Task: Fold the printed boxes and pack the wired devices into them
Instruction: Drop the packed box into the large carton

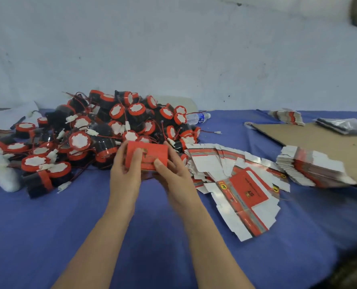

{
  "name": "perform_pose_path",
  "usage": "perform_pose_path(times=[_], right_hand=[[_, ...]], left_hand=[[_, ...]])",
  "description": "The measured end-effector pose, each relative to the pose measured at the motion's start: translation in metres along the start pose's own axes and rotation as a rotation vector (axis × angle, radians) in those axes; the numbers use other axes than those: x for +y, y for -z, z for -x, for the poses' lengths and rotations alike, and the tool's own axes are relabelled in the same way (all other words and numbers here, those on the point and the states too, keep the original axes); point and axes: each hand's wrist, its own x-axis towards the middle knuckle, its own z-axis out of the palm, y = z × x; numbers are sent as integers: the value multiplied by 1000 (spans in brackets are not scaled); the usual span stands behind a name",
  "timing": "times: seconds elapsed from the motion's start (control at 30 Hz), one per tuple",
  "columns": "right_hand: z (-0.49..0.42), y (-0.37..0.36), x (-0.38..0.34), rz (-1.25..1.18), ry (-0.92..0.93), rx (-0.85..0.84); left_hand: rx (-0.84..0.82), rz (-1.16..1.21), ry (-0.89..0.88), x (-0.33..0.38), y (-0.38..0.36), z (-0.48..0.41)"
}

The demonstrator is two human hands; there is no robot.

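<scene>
Between your left hand (125, 166) and right hand (172, 171), both pinching the red printed cardboard box (146, 157), uneven thumb pressure risks creasing its panels.

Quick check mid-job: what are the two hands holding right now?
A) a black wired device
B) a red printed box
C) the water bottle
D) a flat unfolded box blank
B: the left hand and right hand both grip the red printed box, thumbs on its near face.

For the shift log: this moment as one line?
left hand: grips red box | right hand: same | wired devices: piled behind | flat boxes: right
</scene>
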Motion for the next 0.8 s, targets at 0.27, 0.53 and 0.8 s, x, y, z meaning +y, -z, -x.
perform_pose_path(times=[0.27,0.53,0.8], right_hand=[[143,147,-236,431,437,819],[429,232,-314,975,-31,1921],[440,228,-292,869,342,1916]], left_hand=[[-583,243,-88,125,-260,129],[-1684,-63,-35,143,-375,433],[-1800,142,544,138,-355,473]])
